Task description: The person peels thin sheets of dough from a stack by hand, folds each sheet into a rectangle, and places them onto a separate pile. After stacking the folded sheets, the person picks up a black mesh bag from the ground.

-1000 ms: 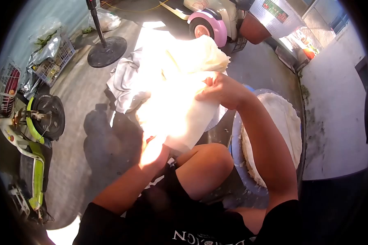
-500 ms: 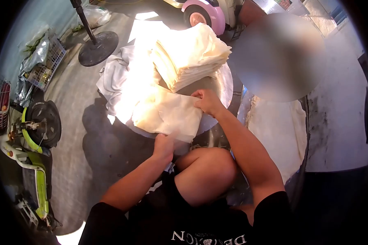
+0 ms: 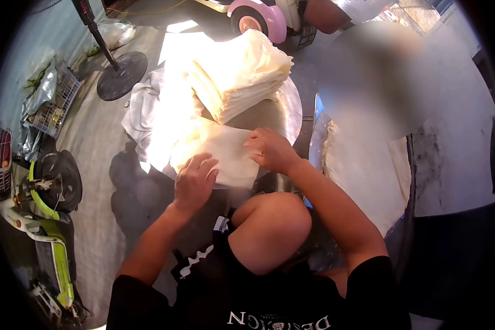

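Observation:
A thin cream-coloured sheet, soft like dough or bean curd skin, lies flattened at the front of a round metal tray. My left hand rests over the sheet's front left part, fingers apart and slightly bent. At the right edge of the sheet is my right hand, its fingers loosely curled with a gap showing between them. Just behind the sheet rises a thick stack of similar cream sheets. Crumpled pale cloth lies along the tray's left side, partly washed out by sunlight.
On my right, a larger cream sheet lies on a low surface, beneath a blurred round patch. A stand with a round black base is at the back left. A green and white scooter and a wire basket line the left.
My left hand has moved up and left from the sheet's front edge onto the sheet. My right hand has loosened its pinch on the right edge. The sheet now lies flatter.

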A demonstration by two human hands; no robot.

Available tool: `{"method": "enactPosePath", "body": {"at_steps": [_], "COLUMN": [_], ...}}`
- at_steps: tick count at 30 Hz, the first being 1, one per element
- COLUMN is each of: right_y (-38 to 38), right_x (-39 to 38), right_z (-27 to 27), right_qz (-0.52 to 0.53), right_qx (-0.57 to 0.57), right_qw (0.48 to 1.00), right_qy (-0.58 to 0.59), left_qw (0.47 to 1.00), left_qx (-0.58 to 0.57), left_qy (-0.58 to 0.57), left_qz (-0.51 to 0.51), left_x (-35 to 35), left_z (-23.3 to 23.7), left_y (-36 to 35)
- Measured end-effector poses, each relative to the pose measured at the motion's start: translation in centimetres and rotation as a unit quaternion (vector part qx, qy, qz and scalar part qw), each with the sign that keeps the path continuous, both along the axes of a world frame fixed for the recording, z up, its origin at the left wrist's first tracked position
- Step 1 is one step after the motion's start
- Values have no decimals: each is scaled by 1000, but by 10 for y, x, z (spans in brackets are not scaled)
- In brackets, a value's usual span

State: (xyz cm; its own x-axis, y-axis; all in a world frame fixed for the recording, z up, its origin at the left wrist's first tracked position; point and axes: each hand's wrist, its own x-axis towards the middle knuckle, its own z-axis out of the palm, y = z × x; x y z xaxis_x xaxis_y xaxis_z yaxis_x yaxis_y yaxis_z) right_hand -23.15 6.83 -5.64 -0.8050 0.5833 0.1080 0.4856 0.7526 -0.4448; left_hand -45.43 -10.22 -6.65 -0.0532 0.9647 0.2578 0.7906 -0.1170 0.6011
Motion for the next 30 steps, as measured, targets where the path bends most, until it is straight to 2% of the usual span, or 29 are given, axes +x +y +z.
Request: {"method": "enactPosePath", "body": {"at_steps": [1,3,4,6,11,13,15,16,18,20,22,23,24,27,29,30], "right_y": [-4,-11,-11,-10,-19,-18,-21,-21,-27,-28,-31,-33,-37,-36,-35,-33], "right_x": [3,8,9,11,13,13,23,30,61,102,164,200,239,356,410,426], "right_z": [-3,-13,-17,-25,-29,-19,-10,3,31,46,62,61,64,47,45,45], "right_qz": [62,64,66,55,17,48,4,-2,-68,-124,-218,-276,-342,-559,-624,-634], "right_qx": [14,26,37,34,42,32,57,33,48,94,119,138,143,104,75,73], "right_qw": [998,998,997,998,998,998,998,999,996,983,962,942,924,822,777,770], "right_qy": [-16,-11,-6,9,49,27,34,22,32,98,114,133,92,36,29,22], "left_qw": [1000,971,970,971,973,969,973,978,981,988,990,992,990,985,979,967], "left_qx": [2,-5,-3,-124,-98,-134,-103,-97,-83,16,29,35,79,88,123,128], "left_qy": [0,239,241,200,193,196,192,171,155,132,104,73,58,0,-2,-28], "left_qz": [-1,-21,-22,-38,-81,-70,-81,-71,-79,-79,-94,-93,-105,-149,-164,-216], "left_x": [-9,-23,-30,-38,-49,-48,-52,-49,-46,-46,-30,-19,-4,41,82,105], "left_z": [-11,-27,-28,-29,-35,-31,-32,-25,-22,-24,-1,14,30,76,105,123], "left_y": [12,34,40,49,56,58,58,56,50,46,45,42,42,45,48,50]}}
